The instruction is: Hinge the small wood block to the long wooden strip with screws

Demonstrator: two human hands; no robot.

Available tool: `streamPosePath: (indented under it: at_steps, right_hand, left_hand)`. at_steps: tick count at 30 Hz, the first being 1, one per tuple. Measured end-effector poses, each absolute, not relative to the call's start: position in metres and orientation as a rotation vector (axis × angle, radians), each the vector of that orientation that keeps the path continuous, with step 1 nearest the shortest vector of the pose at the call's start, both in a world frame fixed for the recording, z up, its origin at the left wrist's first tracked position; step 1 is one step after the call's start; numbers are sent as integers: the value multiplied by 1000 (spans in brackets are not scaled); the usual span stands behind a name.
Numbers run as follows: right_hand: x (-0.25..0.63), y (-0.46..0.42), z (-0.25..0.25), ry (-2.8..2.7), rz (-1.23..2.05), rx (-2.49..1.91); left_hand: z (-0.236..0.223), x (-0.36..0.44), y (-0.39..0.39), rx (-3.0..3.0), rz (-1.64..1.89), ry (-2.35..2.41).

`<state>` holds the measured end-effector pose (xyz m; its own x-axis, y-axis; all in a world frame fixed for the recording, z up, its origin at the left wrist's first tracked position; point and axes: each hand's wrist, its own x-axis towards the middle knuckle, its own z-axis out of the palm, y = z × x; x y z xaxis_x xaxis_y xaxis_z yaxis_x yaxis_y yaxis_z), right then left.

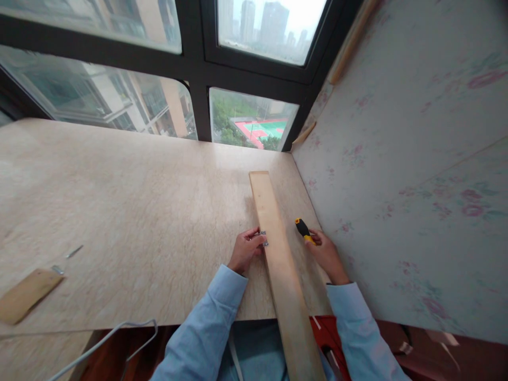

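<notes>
1. Nearest, a pale cable (124, 324) loops up at the table's near edge, at the lower left; a wooden plank (282, 264) overhangs that same edge in front of the person, its length running away across the table (138, 211) toward the window.
2. Farther in, at the left, a small wooden board (29, 296) lies on the table, a metal piece at its far end; a thin metal rod (74, 252) lies just beyond it.
3. The left hand (246, 251) is at the plank's left edge; its fingers are pinched on a small metal fitting (263, 233) set against that edge.
4. The right hand (323, 254) is to the right of the plank, apart from it; its fingers are closed on a black-and-yellow tool handle (302, 229), the black part pointing away from the person.
5. Beyond, the plank's far end stops short of the dark window frame (200, 79); a flowered wall (416, 159) rises along the right; outside lies a red-and-green court (264, 129).
</notes>
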<state>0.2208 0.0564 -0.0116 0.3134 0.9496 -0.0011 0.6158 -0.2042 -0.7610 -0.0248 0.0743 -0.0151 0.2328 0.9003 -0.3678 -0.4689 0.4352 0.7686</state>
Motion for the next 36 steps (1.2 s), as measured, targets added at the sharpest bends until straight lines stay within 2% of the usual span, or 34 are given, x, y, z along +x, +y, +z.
streamPosePath:
  at_steps: [3,6,9,14,19,36]
  right_hand:
    - [212,45,8,-1294,852,-1736]
    - [199,32,38,-1078,1044,-1345]
    - [181,19,67,-1067,1021,-1160]
    - [148,0,95,-1221,898,-1200]
    - [132,-2,101,-1219,745,-1118]
    - [128,7,88,-1285,759,-1096]
  left_hand:
    - [-14,-25,74,555,1022,905]
    - [-14,-25,74,538,1029,893]
    - [-15,-24,75,524,1035,876]
    - [-16,-25,75,510,1044,876]
    - [-19,-26,76,508,1050,855]
    - [-21,-24,77,510,1041,877]
